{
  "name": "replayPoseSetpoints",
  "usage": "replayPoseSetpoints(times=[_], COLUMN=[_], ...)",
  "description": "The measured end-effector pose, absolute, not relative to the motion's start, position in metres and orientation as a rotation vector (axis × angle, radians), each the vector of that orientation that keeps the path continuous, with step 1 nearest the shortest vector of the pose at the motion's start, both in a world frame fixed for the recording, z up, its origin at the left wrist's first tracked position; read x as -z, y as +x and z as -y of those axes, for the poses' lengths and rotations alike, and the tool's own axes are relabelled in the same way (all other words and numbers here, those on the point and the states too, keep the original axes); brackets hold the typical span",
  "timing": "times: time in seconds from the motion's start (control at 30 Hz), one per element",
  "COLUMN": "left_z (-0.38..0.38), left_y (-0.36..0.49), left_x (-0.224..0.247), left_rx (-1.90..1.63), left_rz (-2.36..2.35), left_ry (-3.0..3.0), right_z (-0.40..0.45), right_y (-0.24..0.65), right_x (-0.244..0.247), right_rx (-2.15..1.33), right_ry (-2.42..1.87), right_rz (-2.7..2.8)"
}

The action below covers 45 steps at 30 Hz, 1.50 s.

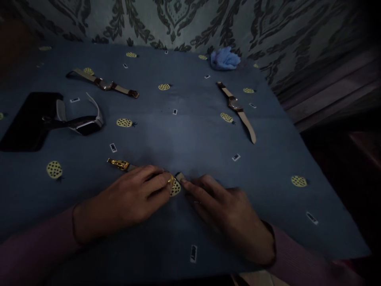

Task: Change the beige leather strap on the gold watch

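Observation:
My left hand [127, 196] is closed over a watch [170, 180] with a gold case, of which only an edge shows past the fingertips. From under that hand a strap with a gold clasp [119, 163] sticks out to the left. My right hand [226, 210] pinches a dark strap piece [179, 176], whose end points at the gold case. A small gap seems to lie between case and strap piece. Most of both the watch and this strap is hidden by my fingers.
Behind my hands lie two watches, one at the left [105, 84] and one at the right [236, 104]. A smartwatch [88, 126] lies beside a black phone-like slab [29, 123]. A crumpled blue cloth [224, 59] sits at the back. The tablecloth [190, 135] has pineapple prints.

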<state>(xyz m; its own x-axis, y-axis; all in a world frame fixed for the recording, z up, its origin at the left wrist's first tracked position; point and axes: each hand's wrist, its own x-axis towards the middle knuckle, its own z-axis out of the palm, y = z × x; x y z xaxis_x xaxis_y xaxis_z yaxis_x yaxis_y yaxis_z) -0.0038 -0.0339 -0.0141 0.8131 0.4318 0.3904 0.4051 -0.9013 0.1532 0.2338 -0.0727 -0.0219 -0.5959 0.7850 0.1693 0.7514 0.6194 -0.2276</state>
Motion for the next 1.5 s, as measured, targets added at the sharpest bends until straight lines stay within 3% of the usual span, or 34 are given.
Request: replayPoseSetpoints(times=[0.67, 1.27, 1.5], left_z=[0.031, 0.024, 0.025], left_y=[-0.006, -0.007, -0.007], left_x=[0.01, 0.008, 0.008], left_rx=[-0.597, -0.523, -0.527], left_rz=[-0.683, -0.649, -0.665], left_ry=[2.911, 2.939, 2.948], right_z=[0.065, 0.054, 0.047], right_y=[0.253, 0.248, 0.247], right_x=[0.045, 0.029, 0.022], right_rx=[-0.462, -0.732, -0.985], right_ry=[-0.981, -0.975, -0.958], right_rz=[2.493, 2.503, 2.347])
